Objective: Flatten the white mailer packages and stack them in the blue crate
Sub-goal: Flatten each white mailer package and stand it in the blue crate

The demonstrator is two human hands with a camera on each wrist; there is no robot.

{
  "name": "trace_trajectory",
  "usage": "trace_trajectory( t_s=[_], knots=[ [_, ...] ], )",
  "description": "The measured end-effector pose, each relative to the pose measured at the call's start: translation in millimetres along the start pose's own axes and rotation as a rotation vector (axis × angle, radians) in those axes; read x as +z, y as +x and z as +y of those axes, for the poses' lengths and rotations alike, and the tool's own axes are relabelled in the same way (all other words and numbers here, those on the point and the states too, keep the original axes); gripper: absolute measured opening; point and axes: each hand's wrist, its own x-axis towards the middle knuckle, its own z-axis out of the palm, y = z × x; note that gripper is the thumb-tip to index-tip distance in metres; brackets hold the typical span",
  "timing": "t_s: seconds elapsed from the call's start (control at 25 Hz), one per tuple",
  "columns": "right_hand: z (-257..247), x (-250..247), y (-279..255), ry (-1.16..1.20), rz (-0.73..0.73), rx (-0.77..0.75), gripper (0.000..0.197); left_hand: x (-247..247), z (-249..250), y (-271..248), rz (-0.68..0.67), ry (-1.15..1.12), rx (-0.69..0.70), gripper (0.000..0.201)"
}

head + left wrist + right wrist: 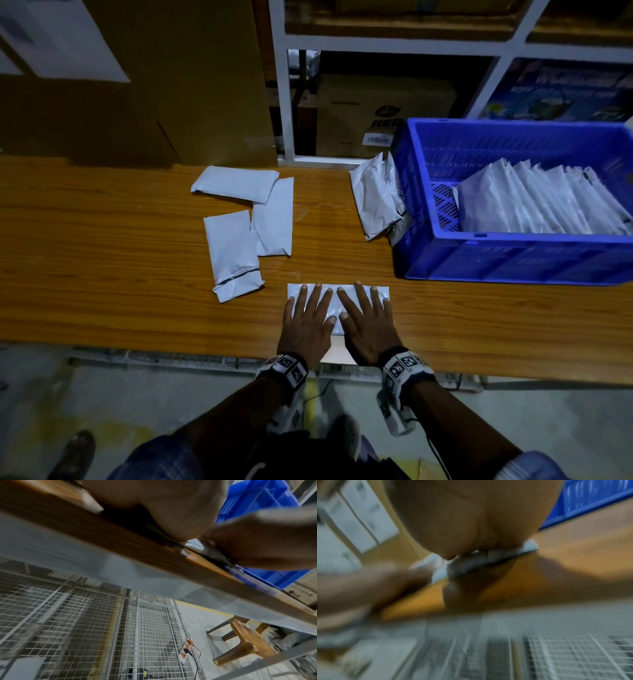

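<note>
**Near the table's front edge: a mailer pressed flat, with room to slip**

Near the front edge of the wooden table [102, 274], both palms press one white mailer [337, 291]. The left hand [306, 325] and right hand [368, 325] lie side by side, fingers spread and straight, gripping nothing. Smooth plastic under flat palms could skid toward the edge, and trapped air may puff it back up once released. Three more mailers [233, 253] wait to the left; the blue crate [513, 260], already holding a leaning row, sits right, another packet [375, 195] propped against its wall.
</note>
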Motion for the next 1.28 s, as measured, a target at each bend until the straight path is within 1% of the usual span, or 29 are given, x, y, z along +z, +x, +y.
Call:
trace_trajectory(
  t_s=[0.12, 0.28, 0.52, 0.64, 0.72, 0.8, 0.84, 1.04, 1.08, 1.2, 1.28],
  knots=[
    [-1, 17, 2, -0.060, 0.069, 0.020, 0.054, 2, 0, -1, 0.021, -0.013, 0.006, 0.058],
    [0, 19, 5, -0.104, 0.080, 0.034, 0.055, 5, -1, 0, 0.016, -0.019, 0.004, 0.058],
    [0, 15, 4, -0.087, 0.048, 0.032, 0.055, 5, 0, 0, -0.028, 0.026, 0.001, 0.059],
    [0, 13, 5, -0.057, 0.039, 0.027, 0.054, -2, -1, 2, -0.085, 0.010, -0.004, 0.062],
    [1, 13, 3, -0.060, 0.020, 0.022, 0.054, -6, -6, 0, -0.123, 0.000, 0.034, 0.071],
    [1, 12, 4, -0.060, 0.003, 0.020, 0.054, -10, -14, 1, -0.170, 0.019, 0.104, 0.085],
    [1, 11, 3, -0.063, -0.008, 0.019, 0.054, -10, -17, 3, -0.180, 0.041, 0.135, 0.089],
    [1, 5, 2, -0.012, -0.049, 0.012, 0.055, -27, -15, 12, -0.225, 0.212, 0.217, 0.083],
    [1, 3, 1, 0.006, -0.057, 0.012, 0.057, -30, -13, 14, -0.220, 0.231, 0.224, 0.082],
    [2, -8, 0, 0.053, -0.129, -0.008, 0.074, -53, -6, 22, -0.317, 0.211, 0.205, 0.081],
    [4, -17, 2, 0.012, -0.171, -0.032, 0.084, -68, -2, 28, -0.379, 0.203, 0.204, 0.081]
  ],
)
